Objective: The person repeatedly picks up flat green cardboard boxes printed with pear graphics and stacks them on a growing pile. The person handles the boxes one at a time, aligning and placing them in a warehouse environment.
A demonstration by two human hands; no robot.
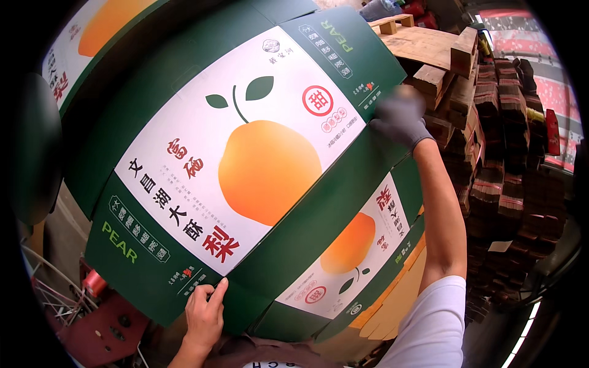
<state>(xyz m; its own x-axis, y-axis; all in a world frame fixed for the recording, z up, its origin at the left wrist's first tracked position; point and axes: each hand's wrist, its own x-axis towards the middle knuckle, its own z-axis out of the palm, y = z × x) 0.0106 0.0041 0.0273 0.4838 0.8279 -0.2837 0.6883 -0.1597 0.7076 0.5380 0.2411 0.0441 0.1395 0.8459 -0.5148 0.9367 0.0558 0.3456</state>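
A large green, flattened cardboard carton (178,141) lies slanted before me, with a white panel and a printed yellow-orange pear. My bare left hand (205,313) is at its near lower edge, with bent fingers pinching the board beside a crease. At the carton's right edge, by the end flap, is my right hand (402,116) in a dark grey glove. Motion smears its fingertips, so its grip is unclear. A narrower side panel (353,251) with another pear print slopes down toward me, below my right hand.
Another printed green carton sheet (104,30) rises at the upper left. Wooden pallets (423,46) stand at the upper right, beside tall stacks of bundled brown cardboard (509,153). A dark red machine part (101,331) and a red roll (93,283) are at the lower left.
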